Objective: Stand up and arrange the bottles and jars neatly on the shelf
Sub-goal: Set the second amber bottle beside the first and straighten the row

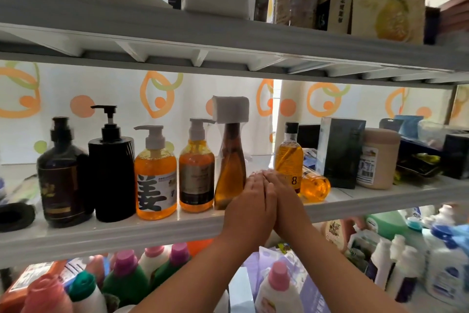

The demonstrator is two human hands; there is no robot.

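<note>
On the middle shelf several bottles stand in a row: a dark brown pump bottle, a black pump bottle, two orange pump bottles and an amber spray bottle with a white head. Right of a gap stands an amber bottle with a black cap. A small orange bottle lies on its side beside it. My left hand and my right hand reach into the gap, side by side with straight fingers, holding nothing that I can see.
A dark box, a beige jar and packets crowd the shelf's right end. A black ring lies at its left end. The upper shelf hangs low overhead. Detergent bottles fill the shelf below.
</note>
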